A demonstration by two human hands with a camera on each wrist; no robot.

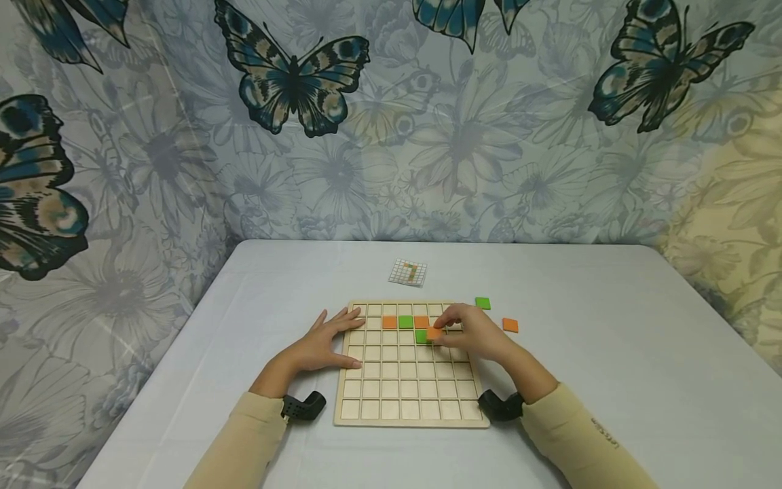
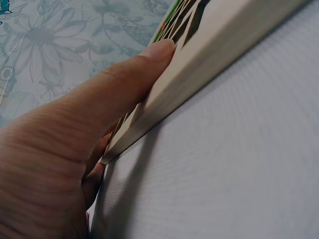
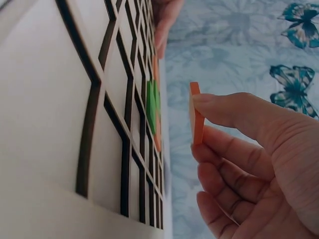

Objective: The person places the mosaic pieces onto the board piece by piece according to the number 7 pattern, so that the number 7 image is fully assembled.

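Observation:
A wooden grid board (image 1: 391,411) lies flat on the table. Along its left edge my left hand (image 1: 319,345) is spread, thumb and fingers straight and touching the rim; in the left wrist view the thumb (image 2: 119,84) presses on the frame. My right hand (image 1: 479,333) pinches an orange square tile (image 3: 197,114) between thumb and fingers, just above the board. One row holds an orange tile (image 1: 389,322), a green tile (image 1: 406,322) and another orange tile (image 1: 421,322). Below the last sits a green tile (image 1: 421,337), partly covered by the held one.
A small pattern card (image 1: 408,272) with a coloured grid lies behind the board. To the right are a loose green tile (image 1: 482,303) and a loose orange tile (image 1: 510,325). The white table (image 1: 586,292) ends at a butterfly-printed backdrop (image 1: 391,170).

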